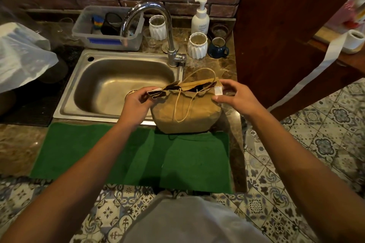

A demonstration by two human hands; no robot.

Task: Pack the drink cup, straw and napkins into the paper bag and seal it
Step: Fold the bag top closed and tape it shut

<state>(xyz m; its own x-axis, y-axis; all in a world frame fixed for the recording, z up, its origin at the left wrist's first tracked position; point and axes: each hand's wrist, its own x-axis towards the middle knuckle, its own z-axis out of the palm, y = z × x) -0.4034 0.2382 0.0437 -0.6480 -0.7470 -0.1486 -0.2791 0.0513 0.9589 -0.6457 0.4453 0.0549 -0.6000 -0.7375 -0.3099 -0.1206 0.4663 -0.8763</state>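
A brown paper bag [186, 116] with twine handles stands on the counter at the front right corner of the sink, its base on the edge of a green mat [122, 156]. The bag's top is pinched nearly flat, with a narrow dark slit left along it. My left hand [136, 102] pinches the top's left corner. My right hand [235, 95] holds the right corner, where a white strip of tape or paper [218, 90] shows. The cup, straw and napkins are out of sight; I cannot tell what is inside the bag.
A steel sink [118, 87] with a tall tap [169, 31] lies behind the bag. Behind it stand a plastic tub [107, 29], two white ribbed cups [197, 45], a blue mug [218, 47] and a soap pump bottle [200, 17]. A wooden post [276, 31] rises at right, a plastic bag [21, 53] at left.
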